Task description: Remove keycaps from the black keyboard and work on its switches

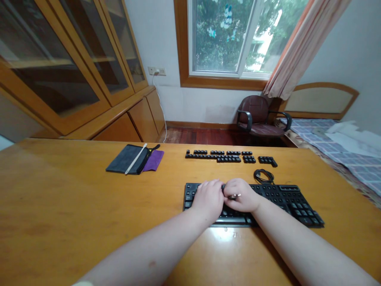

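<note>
A black keyboard (300, 206) lies on the wooden table in front of me, several of its keycaps off. My left hand (209, 200) is closed over its left half, fingers side by side and bent towards the far edge; the fingertips are hidden. Right beside it, my right hand (240, 195) is a fist low over the middle keys. A shiny metal end of a small tool (234, 196) pokes out of that fist, the rest covered by the fingers. Between the hands a small dark piece (223, 186) shows, too covered to name. Beyond the keyboard, loose black keycaps (228, 159) stand in grouped rows.
A coiled black cable (263, 176) sits behind the keyboard. On the left lie a dark grey zip pouch (120, 159), a pale flat stick (136, 159) across it and a purple cloth (154, 161). Past the wooden table (89, 218) stands an armchair (257, 113).
</note>
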`<state>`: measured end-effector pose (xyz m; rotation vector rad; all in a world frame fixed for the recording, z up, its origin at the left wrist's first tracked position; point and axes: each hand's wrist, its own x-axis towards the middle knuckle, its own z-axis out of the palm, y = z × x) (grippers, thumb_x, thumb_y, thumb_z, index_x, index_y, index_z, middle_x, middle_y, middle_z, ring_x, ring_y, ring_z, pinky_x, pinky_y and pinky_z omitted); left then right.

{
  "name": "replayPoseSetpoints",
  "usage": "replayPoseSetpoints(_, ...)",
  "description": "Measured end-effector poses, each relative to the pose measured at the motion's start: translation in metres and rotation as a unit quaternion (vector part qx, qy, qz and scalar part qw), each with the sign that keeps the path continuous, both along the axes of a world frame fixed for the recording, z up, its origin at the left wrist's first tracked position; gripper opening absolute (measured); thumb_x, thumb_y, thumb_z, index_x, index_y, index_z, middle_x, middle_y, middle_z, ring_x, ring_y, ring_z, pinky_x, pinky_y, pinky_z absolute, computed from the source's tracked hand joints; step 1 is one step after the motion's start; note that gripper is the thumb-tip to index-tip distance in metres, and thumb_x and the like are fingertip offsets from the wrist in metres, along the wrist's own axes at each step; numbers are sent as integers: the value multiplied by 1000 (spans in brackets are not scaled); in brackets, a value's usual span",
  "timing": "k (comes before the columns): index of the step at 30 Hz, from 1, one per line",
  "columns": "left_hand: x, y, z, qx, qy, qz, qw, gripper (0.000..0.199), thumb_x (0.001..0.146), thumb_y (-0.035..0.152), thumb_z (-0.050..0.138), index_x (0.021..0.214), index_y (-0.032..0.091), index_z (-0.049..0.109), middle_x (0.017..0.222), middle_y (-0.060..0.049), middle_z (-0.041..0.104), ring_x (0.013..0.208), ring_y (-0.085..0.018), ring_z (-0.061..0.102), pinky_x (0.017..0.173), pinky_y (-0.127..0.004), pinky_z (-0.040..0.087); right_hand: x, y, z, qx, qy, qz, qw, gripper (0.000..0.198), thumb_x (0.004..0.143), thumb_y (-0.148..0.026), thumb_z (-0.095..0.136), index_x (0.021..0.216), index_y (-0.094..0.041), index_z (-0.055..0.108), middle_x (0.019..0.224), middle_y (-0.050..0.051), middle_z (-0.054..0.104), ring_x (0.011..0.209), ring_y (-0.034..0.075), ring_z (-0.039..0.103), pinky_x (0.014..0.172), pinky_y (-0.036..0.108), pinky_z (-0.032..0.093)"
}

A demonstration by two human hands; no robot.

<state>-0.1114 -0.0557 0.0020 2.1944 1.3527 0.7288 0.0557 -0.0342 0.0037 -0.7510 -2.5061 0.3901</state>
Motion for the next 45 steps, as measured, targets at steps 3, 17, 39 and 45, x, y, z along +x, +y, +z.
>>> replayPoseSetpoints(3, 1, 2, -2, -6, 25, -15, 1000, 38, 82, 13, 40, 113, 18, 61, 121, -12, 60, 112, -27, 54, 102, -47, 33, 2, 2, 3, -47, 53, 9, 997, 33, 87, -24, 44, 54, -21, 46, 51, 0, 49, 52, 12, 47, 56, 25, 38)
replayPoseSetpoints(17, 6, 0, -6, 18, 131, -31, 991, 37, 91, 24, 36, 122, 19, 56, 129, -7, 56, 121, -23, 47, 107, -46, 30, 3, 0, -3, -42, 140, -25, 989, 36, 91, -23, 40, 57, -18, 54, 51, 2, 54, 50, 12, 50, 53, 24, 39)
replayPoseSetpoints(39, 3, 0, -2, 25, 72, -23, 997, 42, 81, 28, 52, 122, 20, 52, 124, -6, 57, 115, -24, 50, 103, -43, 33, 7, 7, -7, -120, 364, -155, 911, 42, 92, -29, 40, 55, -17, 57, 52, 2, 55, 51, 13, 52, 53, 27, 41)
replayPoseSetpoints(45, 2, -1, 6, -1, 26, -16, 1000, 38, 79, 34, 60, 115, 24, 56, 109, -3, 64, 103, -24, 56, 93, -41, 39, 6, 7, -10, -149, 365, -188, 900, 42, 92, -32, 41, 57, -16, 59, 55, 3, 57, 46, 11, 47, 47, 25, 38)
